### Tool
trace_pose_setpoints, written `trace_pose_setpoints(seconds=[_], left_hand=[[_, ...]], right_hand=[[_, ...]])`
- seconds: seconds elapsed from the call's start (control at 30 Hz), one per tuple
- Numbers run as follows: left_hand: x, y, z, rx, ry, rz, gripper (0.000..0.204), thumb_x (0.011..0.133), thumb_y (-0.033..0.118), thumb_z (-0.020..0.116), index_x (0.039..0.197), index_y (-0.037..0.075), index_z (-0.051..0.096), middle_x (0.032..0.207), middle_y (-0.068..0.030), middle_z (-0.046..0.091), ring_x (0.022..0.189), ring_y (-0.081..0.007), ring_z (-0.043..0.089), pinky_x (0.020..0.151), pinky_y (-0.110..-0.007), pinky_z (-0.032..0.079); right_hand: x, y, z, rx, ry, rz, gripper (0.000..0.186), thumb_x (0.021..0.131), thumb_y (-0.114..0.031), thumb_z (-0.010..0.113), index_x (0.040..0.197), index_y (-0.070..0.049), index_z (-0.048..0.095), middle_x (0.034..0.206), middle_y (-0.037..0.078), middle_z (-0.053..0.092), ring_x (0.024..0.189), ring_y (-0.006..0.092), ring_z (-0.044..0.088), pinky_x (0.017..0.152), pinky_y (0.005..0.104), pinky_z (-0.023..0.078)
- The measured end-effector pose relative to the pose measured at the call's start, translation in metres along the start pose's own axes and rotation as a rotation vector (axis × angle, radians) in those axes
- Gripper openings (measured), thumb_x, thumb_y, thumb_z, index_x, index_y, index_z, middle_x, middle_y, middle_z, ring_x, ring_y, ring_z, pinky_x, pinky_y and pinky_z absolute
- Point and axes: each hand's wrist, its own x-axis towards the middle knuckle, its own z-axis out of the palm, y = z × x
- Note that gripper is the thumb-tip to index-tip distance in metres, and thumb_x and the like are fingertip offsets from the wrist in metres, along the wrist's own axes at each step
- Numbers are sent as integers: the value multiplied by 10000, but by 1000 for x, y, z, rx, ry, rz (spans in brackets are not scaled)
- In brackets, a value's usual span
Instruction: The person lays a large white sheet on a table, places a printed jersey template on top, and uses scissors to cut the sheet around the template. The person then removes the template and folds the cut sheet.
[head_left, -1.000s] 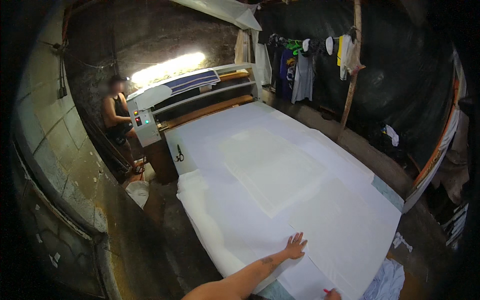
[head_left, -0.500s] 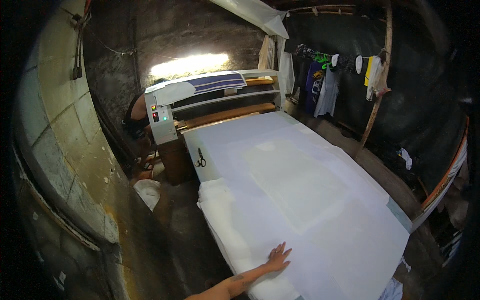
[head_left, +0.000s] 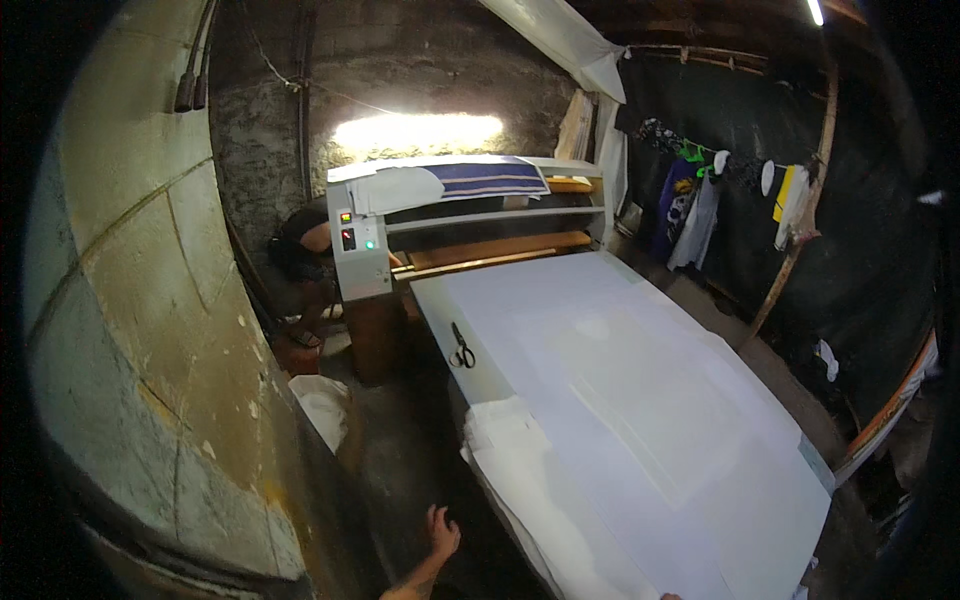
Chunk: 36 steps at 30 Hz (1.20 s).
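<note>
My left hand (head_left: 440, 532) hangs over the dark floor left of the table, holding nothing, its loosely bent fingers apart. A sliver of my right hand (head_left: 670, 596) shows at the bottom edge against the white sheets (head_left: 630, 400); its grip is hidden. Layered white material (head_left: 500, 450) hangs over the table's left edge, near my left hand. Black scissors (head_left: 462, 352) lie near the far left of the table top.
A roller heat press (head_left: 362, 265) stands at the table's far end, a person (head_left: 300, 240) bent behind its left side. A block wall (head_left: 150, 320) borders the left. A white sack (head_left: 318, 405) sits on the floor. Clothes (head_left: 690, 220) hang by a wooden post (head_left: 775, 290) at right.
My left hand has moved from the sheet leftward, off the table. The view has shifted, bringing more left wall in. The person has bent down behind the machine.
</note>
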Motion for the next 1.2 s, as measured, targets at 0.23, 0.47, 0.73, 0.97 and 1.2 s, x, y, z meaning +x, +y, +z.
trace_pose_setpoints(seconds=[0.23, 0.47, 0.73, 0.97, 1.2], left_hand=[[36, -125, -2, 201, -1018, -300, 561, 858, 283, 617, 1319, 12, 446, 1225, -223, 552, 1101, -315, 551, 941, -415, 434], [141, -151, -25, 150, -972, -500, 527, 860, 257, 618, 1302, 17, 459, 1223, -193, 553, 1075, -306, 558, 924, -426, 446], [296, -162, -110, 66, -595, -667, 488, 864, 228, 619, 1282, 23, 474, 1220, -160, 554, 1045, -297, 567, 905, -439, 459], [408, -148, -87, -1197, -593, -810, 455, 866, 203, 620, 1265, 28, 486, 1218, -131, 555, 1019, -289, 574, 889, -451, 471], [589, -20, -6, -241, -394, 78, 293, 870, 203, 590, 1089, 9, 580, 1049, -189, 597, 919, -303, 608, 812, -379, 486]], right_hand=[[82, -227, -3, 116, -193, -464, 308, 834, -323, 632, 1013, -72, 616, 1006, 161, 622, 907, 367, 601, 767, 445, 494], [255, -351, 36, 77, -195, -679, 279, 853, -312, 612, 940, -51, 655, 952, 155, 644, 853, 332, 630, 707, 435, 516], [442, -546, 68, 334, -149, -823, 274, 850, -264, 611, 1004, -39, 635, 990, 173, 623, 895, 355, 612, 790, 433, 495], [499, -654, 104, 544, -167, -768, 324, 815, -247, 623, 1024, -4, 575, 1013, 227, 579, 978, 397, 554, 848, 458, 466], [535, -689, 120, 436, -150, -634, 322, 811, -251, 634, 1026, -19, 573, 988, 218, 586, 1004, 384, 537, 846, 468, 464]])
